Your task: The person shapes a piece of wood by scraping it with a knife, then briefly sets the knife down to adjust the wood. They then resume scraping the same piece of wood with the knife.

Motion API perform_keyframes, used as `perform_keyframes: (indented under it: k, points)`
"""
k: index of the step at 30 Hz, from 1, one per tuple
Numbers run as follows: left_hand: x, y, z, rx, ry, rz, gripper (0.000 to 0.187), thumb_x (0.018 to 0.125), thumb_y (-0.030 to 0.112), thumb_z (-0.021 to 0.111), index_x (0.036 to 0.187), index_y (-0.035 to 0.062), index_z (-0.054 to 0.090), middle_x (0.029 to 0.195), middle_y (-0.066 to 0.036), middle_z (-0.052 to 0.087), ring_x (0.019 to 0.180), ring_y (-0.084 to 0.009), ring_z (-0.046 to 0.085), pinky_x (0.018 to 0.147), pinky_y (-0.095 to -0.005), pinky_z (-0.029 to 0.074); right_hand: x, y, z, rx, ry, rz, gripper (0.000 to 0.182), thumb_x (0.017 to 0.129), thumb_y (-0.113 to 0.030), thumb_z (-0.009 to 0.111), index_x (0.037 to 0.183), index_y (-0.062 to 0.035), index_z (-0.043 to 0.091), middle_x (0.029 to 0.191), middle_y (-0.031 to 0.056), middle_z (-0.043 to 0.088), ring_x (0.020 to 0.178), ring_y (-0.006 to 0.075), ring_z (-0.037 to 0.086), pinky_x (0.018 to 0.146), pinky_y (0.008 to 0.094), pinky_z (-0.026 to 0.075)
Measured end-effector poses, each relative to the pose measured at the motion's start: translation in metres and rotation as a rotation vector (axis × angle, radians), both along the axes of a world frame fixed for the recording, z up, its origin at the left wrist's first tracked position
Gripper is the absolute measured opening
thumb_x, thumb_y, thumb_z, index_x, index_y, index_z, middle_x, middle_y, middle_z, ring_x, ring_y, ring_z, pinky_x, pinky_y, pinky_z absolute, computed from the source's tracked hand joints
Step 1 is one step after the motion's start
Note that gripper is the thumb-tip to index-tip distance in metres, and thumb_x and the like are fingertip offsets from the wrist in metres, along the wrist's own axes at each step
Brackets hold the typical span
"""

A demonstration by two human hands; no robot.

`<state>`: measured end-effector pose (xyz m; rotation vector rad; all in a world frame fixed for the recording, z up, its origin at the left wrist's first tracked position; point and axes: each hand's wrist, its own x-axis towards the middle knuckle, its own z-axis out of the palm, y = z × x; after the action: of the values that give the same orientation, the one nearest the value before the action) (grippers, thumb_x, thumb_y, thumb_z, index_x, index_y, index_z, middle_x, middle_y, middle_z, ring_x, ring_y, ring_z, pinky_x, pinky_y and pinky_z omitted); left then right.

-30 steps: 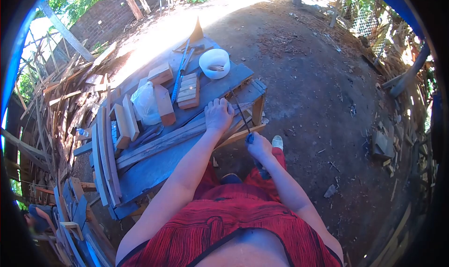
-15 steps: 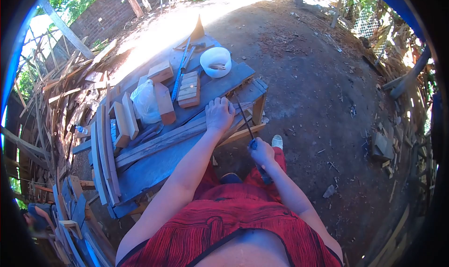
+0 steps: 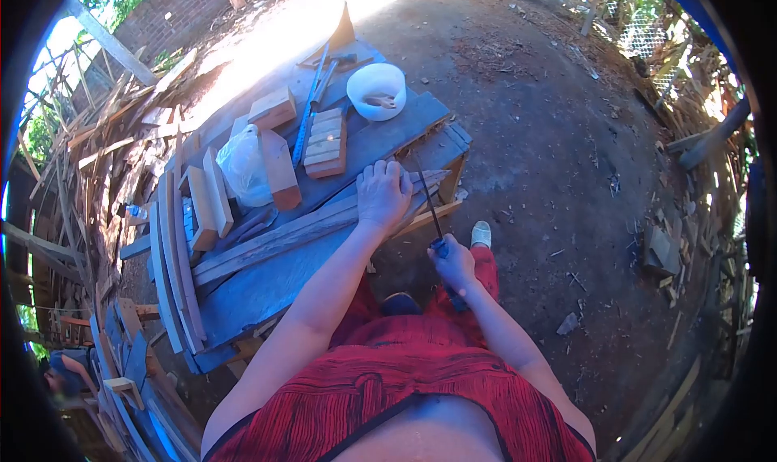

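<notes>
Bench (image 3: 247, 310), across the left, with blocks (image 3: 281, 169) on top. Strip (image 3: 303, 223), lying along its near side, left to right. Saw (image 3: 432, 209), crossing the strip in view near the right end. Bowl (image 3: 368, 78), white, at the far right of the bench. Left hand (image 3: 384, 195), fingers bent, pressed on the strip just left of the saw; whether closed around it, impossible to tell. Right hand (image 3: 453, 266), closed on the saw's handle, beyond the near edge. Possible faults: slipping of the strip under weak pressure; binding of the saw through twisting; injury to the left hand from a jumping blade, given the closeness. Hidden: strip beneath the left hand; part of the handle. Hard to make out: saw teeth, any cut. Partly cut off: second person (image 3: 77, 365), near left.
</notes>
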<state>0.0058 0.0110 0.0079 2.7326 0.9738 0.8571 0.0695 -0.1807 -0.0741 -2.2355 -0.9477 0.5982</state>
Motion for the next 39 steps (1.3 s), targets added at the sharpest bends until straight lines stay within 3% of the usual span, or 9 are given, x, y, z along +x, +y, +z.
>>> perform_keyframes:
  k: [7,12,18,25,27,31,39]
  points:
    - [0.0,0.003,0.002,-0.025,-0.025,-0.007,0.017,0.085,0.023,0.06,0.09,0.0075,0.056,0.089,-0.012,0.057,0.086,-0.0329,0.056,0.076,-0.0467,0.043,-0.003,0.008,-0.011,0.045,-0.071,-0.01,0.028,0.084,-0.034,0.067,0.095,-0.0109,0.055,0.076,0.0184,0.067,0.077,0.0412,0.066,0.065,0.0521,0.05]
    - [0.001,0.003,-0.001,-0.012,-0.031,-0.007,0.016,0.085,0.023,0.06,0.089,0.008,0.057,0.089,-0.012,0.058,0.087,-0.0327,0.057,0.077,-0.0462,0.044,0.002,-0.018,0.044,-0.17,-0.092,0.022,0.03,0.085,-0.037,0.064,0.096,-0.0101,0.055,0.081,0.0198,0.067,0.08,0.0408,0.066,0.07,0.052,0.05]
    - [0.001,0.003,-0.005,-0.022,-0.023,0.02,0.017,0.086,0.025,0.058,0.091,0.0082,0.058,0.09,-0.012,0.058,0.089,-0.0328,0.057,0.079,-0.0464,0.044,-0.004,-0.022,0.06,-0.309,-0.107,0.083,0.031,0.085,-0.034,0.062,0.1,-0.0071,0.057,0.089,0.0211,0.068,0.088,0.04,0.066,0.076,0.0513,0.05]
    - [0.001,0.005,-0.005,-0.04,0.003,0.066,0.019,0.087,0.025,0.057,0.093,0.0072,0.059,0.092,-0.013,0.059,0.09,-0.0334,0.057,0.08,-0.0473,0.044,-0.002,-0.014,0.069,-0.209,-0.076,0.083,0.03,0.084,-0.032,0.062,0.101,-0.007,0.061,0.093,0.0199,0.068,0.092,0.0393,0.066,0.08,0.0479,0.051]
    - [0.003,0.005,-0.003,-0.036,0.003,0.072,0.019,0.087,0.026,0.057,0.092,0.0073,0.059,0.092,-0.013,0.059,0.09,-0.0335,0.057,0.08,-0.0476,0.044,0.007,-0.024,0.069,-0.256,-0.077,0.067,0.035,0.08,-0.037,0.068,0.102,-0.0098,0.062,0.094,0.019,0.069,0.094,0.039,0.065,0.082,0.0487,0.051]
    - [0.001,0.004,-0.005,-0.016,0.018,0.032,0.017,0.088,0.025,0.055,0.087,0.0077,0.059,0.092,-0.013,0.06,0.091,-0.0331,0.058,0.08,-0.0468,0.044,0.007,-0.069,0.067,-0.331,-0.123,0.034,0.035,0.08,-0.037,0.068,0.102,-0.0094,0.061,0.094,0.0196,0.068,0.092,0.039,0.066,0.08,0.049,0.051]
    - [0.003,0.004,-0.01,0.02,0.012,0.041,0.017,0.088,0.024,0.054,0.088,0.0075,0.059,0.089,-0.013,0.06,0.087,-0.0335,0.059,0.079,-0.0473,0.045,-0.001,-0.07,0.076,-0.294,-0.101,0.141,0.033,0.082,-0.035,0.065,0.098,-0.0062,0.059,0.089,0.0199,0.068,0.087,0.0387,0.067,0.077,0.0496,0.051]
